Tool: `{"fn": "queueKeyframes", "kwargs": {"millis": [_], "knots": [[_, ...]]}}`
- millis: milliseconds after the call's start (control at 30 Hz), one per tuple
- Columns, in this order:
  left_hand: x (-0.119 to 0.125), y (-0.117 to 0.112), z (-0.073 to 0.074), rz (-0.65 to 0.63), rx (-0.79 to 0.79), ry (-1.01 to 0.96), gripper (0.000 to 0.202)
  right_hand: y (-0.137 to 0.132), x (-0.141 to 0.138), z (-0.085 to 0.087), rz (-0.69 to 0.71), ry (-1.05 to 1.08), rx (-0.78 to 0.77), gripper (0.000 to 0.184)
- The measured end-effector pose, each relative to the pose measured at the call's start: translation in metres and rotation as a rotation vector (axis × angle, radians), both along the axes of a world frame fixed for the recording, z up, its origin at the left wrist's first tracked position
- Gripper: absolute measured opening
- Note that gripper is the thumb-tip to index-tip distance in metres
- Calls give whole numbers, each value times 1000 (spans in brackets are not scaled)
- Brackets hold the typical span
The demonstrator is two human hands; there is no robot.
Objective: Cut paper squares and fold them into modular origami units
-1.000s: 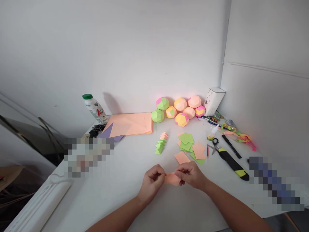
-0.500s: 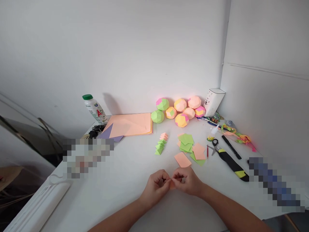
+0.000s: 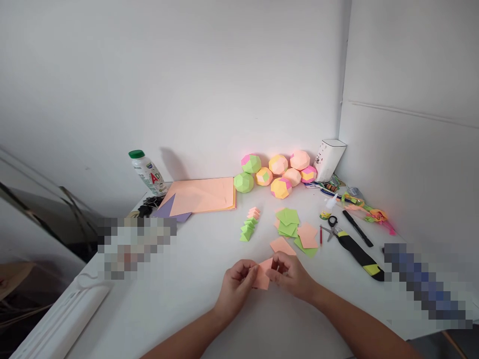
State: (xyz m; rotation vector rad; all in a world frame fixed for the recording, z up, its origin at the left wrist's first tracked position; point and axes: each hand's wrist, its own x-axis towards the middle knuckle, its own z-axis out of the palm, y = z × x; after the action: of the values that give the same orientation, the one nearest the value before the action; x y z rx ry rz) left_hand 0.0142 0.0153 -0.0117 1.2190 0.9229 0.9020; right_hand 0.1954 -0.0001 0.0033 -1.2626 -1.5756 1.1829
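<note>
My left hand (image 3: 236, 286) and my right hand (image 3: 291, 275) meet over the white table (image 3: 179, 304), both pinching one small folded orange paper (image 3: 263, 274) between their fingertips. The paper stands tilted between the two hands, just above the tabletop. Just beyond my right hand lies a loose orange square (image 3: 282, 246). Further back are loose green and orange paper squares (image 3: 293, 224) and a row of small folded green and orange pieces (image 3: 249, 224).
Several paper polyhedron balls (image 3: 277, 174) sit against the back wall beside a white box (image 3: 329, 158). Large orange sheets (image 3: 202, 194), a bottle (image 3: 147, 172), and black clips (image 3: 149, 203) lie at the left. Scissors (image 3: 332, 227), a black-yellow knife (image 3: 359, 255) and pens lie right.
The hands drew together, hiding most of the orange paper, then parted slightly; the paper now shows again, turned up at an angle. The view shifted slightly.
</note>
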Motion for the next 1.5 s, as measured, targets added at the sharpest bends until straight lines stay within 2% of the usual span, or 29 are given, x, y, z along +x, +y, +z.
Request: {"fn": "queueKeyframes", "kwargs": {"millis": [167,333,467,700,767,867,1033,1267,1500], "knots": [[-1,0,1,-74,-53,-19,33,-1,-3,-6,14,97,-104,20],[1,2,4,-207,-171,-247,20,2,1,-3,-14,68,-98,16],[3,2,3,-288,-167,-325,23,2,2,-5,-15,28,-122,24],[3,-1,2,-293,-159,-332,20,1,2,-10,94,57,-206,32],[2,0,1,-317,-103,-306,17,1,2,-10,121,87,-225,32],[0,2,-2,-274,29,-196,23,2,3,-8,166,105,-218,33],[-3,5,-7,-237,136,-113,28,3,4,-5,133,53,-152,35],[-2,4,-1,-337,204,-205,32,2,5,2,125,-24,-110,41],[-1,3,2,-257,99,-49,33,2,5,9,48,-60,-7,25]]}}
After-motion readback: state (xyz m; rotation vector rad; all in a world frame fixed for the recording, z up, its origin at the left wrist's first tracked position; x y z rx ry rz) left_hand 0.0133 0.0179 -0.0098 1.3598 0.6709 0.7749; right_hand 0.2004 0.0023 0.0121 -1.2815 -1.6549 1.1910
